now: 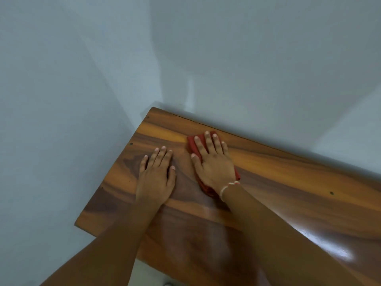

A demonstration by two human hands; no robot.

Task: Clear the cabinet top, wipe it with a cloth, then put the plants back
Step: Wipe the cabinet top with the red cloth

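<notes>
The glossy wooden cabinet top point(288, 182) fills the lower right and carries no plants. My right hand point(213, 162) lies flat, fingers spread, pressing a red cloth point(191, 144) onto the wood near the back edge; the cloth shows beyond the fingers and beside the wrist. To its left, my left hand point(156, 174) rests palm down on the bare wood with nothing under it. A beaded bracelet circles my right wrist. No plants are in view.
Pale blue-grey walls point(82, 79) meet in a corner just behind the cabinet's left end. The top's left edge point(115, 172) stands close to the side wall. A bright light reflection lies on the wood at lower right.
</notes>
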